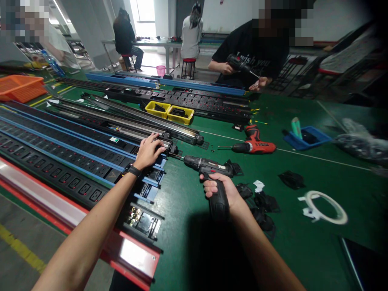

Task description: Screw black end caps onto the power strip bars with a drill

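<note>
My right hand [220, 188] is wrapped around the handle of a black cordless drill [209, 165], a finger at its red trigger. The drill points left, and its long bit meets or nearly meets the black end cap [172, 148] of a long black-and-silver power strip [133, 130]. Over that same end my left hand [150, 150] grips the strip, thumb and fingers bent around it. Beside it lies another long strip [182, 131] with a black end cap. Nearer to me are several black power strips [63, 178] with rows of sockets and blue edges.
An orange-red drill [254, 143] lies right of the strips, near a blue tray [306, 139]. Yellow bins [181, 114] hold black parts. Black plastic pieces [263, 202] and a tape roll [329, 207] lie on the green table [182, 242]. Across it, a co-worker [251, 52] holds another drill.
</note>
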A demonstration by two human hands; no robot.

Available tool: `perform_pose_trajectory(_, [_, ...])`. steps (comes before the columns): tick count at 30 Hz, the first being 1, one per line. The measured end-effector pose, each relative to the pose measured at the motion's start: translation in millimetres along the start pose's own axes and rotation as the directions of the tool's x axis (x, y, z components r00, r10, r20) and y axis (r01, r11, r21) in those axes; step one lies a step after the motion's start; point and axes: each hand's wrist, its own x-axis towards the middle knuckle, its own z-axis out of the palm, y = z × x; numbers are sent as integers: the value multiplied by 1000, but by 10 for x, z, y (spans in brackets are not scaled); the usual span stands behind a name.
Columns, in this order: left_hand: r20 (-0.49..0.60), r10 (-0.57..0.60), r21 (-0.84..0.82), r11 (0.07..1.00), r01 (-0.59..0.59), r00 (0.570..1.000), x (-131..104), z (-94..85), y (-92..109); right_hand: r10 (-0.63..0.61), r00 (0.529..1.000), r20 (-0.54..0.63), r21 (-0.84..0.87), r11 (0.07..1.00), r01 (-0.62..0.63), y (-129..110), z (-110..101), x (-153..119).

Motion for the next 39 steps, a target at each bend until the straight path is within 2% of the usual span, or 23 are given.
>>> perform_pose_trajectory(6, [-56,-1,-31,1000,-1,998,-10,-41,55,23,998,60,29,999,-25,-6,3,8])
perform_pose_trajectory(9, [-82,0,-43,999,-4,997,-22,-53,59,-17,995,94,-78,997,25,50,0,8])
perform_pose_trajectory(12, [-91,13,-41,999,-17,996,-31,-49,42,-23,997,69,-167,985,34,121,0,8])
perform_pose_trajectory(18, [-98,8,-49,999,-13,995,-36,-28,11,-15,999,50,-80,997,19,185,-29,34])
perform_pose_trajectory(24, [-94,34,-44,998,-38,995,-42,-24,-8,24,997,69,-32,999,-22,140,-42,29])
perform_pose_trajectory(28, [-54,36,-30,999,-38,998,-52,-38,3,11,999,40,-68,998,-8,114,-29,-26])
perform_pose_trajectory(34, [-17,39,-17,999,-39,999,-45,-28,15,-28,999,21,-154,988,30,115,-79,-149])
perform_pose_trajectory(39, [1,24,-22,999,-24,1000,-41,-40,35,-16,999,45,-146,989,22,129,-157,-337])
